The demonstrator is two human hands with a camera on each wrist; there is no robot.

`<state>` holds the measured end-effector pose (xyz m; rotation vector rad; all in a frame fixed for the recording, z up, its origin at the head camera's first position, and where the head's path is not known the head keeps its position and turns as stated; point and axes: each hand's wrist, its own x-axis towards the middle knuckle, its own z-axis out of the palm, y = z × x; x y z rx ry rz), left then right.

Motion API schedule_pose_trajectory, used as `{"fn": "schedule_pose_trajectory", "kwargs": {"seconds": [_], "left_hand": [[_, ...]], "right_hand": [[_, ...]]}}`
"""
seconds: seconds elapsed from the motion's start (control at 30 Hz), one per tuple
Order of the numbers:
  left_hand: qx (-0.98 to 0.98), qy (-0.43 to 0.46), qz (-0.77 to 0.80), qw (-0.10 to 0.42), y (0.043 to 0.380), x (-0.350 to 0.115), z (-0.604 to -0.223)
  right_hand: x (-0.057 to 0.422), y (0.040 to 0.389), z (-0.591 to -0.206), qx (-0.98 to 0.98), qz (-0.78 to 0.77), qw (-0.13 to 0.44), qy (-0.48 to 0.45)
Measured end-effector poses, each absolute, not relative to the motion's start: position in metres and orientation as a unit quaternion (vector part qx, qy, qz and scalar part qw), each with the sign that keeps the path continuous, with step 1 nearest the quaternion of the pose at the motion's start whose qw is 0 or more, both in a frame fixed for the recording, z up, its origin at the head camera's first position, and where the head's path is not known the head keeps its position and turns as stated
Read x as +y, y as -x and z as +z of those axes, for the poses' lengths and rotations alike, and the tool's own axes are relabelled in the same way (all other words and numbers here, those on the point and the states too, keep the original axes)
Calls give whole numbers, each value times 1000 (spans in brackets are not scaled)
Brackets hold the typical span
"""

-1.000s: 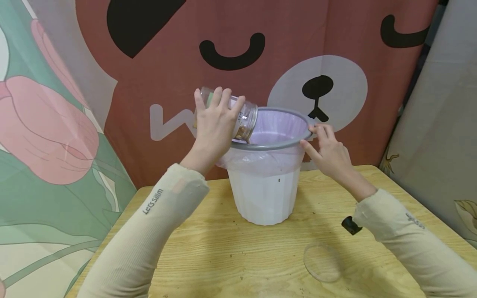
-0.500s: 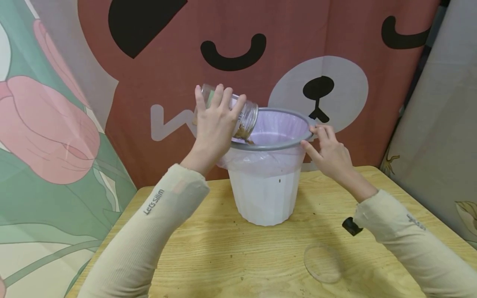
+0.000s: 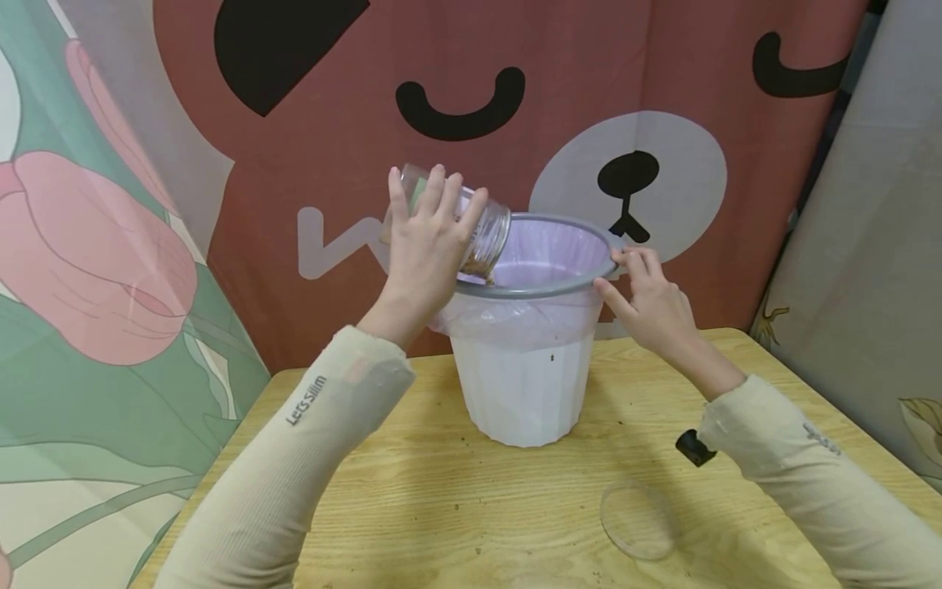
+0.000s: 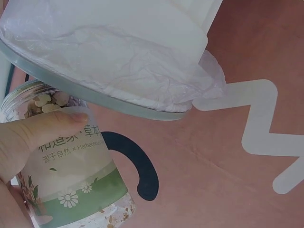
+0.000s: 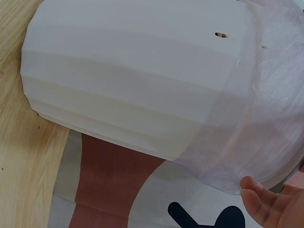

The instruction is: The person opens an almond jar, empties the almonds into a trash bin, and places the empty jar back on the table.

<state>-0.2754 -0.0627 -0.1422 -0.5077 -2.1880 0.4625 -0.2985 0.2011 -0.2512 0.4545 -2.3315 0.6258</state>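
Note:
My left hand (image 3: 428, 245) grips a clear jar (image 3: 491, 237), tilted with its mouth over the left rim of a white trash can (image 3: 518, 380). Brown dried bits lie near the jar's mouth. In the left wrist view, a green and white label (image 4: 71, 166) with flowers wraps the jar, and pale dried pieces (image 4: 47, 100) show inside. The can's grey rim (image 3: 545, 288) holds a thin purple bag folded over the outside. My right hand (image 3: 653, 301) pinches that rim at the right, thumb in front. The can's bottom inside is hidden.
A clear round lid (image 3: 639, 520) lies on the wooden table (image 3: 383, 507) at the front right. Small dark crumbs are scattered about. A bear-print curtain (image 3: 331, 147) hangs close behind the can, with other curtains at both sides.
My left hand has raised the jar's base slightly, tilting it more steeply. Brown bits slid to its mouth half a second ago, and fewer show there now. My right hand stays on the rim.

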Motion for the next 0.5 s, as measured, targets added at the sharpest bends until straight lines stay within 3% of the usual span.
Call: {"fn": "schedule_pose_trajectory", "kwargs": {"seconds": [0.5], "left_hand": [[-838, 226, 189, 460, 278, -65, -145]], "right_hand": [[201, 299, -251, -895, 239, 334, -173]]}}
